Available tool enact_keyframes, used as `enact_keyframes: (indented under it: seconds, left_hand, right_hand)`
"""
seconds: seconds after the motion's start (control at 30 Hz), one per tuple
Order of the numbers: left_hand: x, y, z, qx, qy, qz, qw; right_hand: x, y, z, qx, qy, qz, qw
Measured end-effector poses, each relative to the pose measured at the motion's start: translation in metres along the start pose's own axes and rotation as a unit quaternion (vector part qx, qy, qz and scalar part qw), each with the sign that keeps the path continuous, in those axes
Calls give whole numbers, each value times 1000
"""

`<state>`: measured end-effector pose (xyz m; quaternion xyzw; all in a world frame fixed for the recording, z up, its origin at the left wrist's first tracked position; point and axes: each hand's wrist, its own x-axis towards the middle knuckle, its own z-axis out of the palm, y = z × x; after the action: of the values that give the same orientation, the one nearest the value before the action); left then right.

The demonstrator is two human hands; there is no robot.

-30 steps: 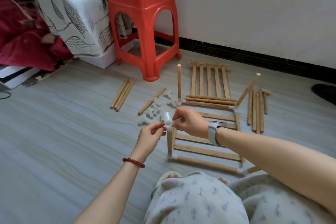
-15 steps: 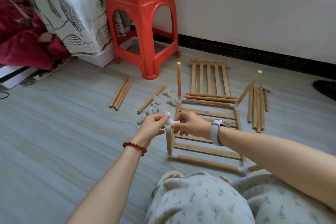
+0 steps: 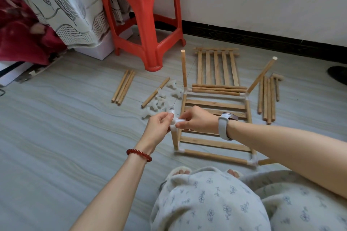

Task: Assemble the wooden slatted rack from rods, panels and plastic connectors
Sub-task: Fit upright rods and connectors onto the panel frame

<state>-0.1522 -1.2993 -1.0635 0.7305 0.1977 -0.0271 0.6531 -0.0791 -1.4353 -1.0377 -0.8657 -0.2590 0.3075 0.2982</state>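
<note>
White plastic connector (image 3: 174, 122) pinched by both hands atop a short upright rod (image 3: 175, 139) at the rack frame's (image 3: 216, 118) near left corner.
The left hand (image 3: 159, 125) and right hand (image 3: 199, 120) each pinch the connector, as half a second ago; the hands sit slightly closer together now. Spare connectors (image 3: 161, 99) and loose rods (image 3: 123, 87) lie on the floor (image 3: 56, 137) beyond, near a red stool (image 3: 142, 15).

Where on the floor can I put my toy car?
Bare floor lies left of the three loose rods and the left hand. It is crowded around the white connectors, the rack frame and the rod bundle.
</note>
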Motion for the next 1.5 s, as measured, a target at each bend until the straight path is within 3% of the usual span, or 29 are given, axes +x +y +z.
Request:
enact_keyframes:
  seconds: [0.23,0.33,0.43,0.53,0.63,0.77,1.17,1.37,1.5]
  left_hand:
    - [-2,5,4,5,-29,-26,999]
    - [15,23,15,40,21,-57,997]
    - [32,33,29,179,82,-52,979]
    - [37,32,43,332,100,-29,938]
    - [38,29,50,392,141,-11,909]
    - [37,22,53,403,163,-4,900]
    - [30,14,66,422,141,-8,895]
    - [39,26,36,382,53,18,922]
    - [63,36,17,324,78,49,942]
  right_hand:
    - [-6,4,3,65,-33,-13,997]
    - [-9,16,-6,38,-40,16,998]
    - [-11,40,-16,-40,-21,41,998]
    - [-12,62,-23,-153,-5,59,987]
    - [-13,76,-23,-248,-43,55,966]
    - [-11,83,-25,-326,-56,34,943]
    - [-3,83,-33,-383,54,-9,922]
    - [-8,75,-43,-342,51,-16,938]
    - [12,74,-46,-326,53,-13,944]
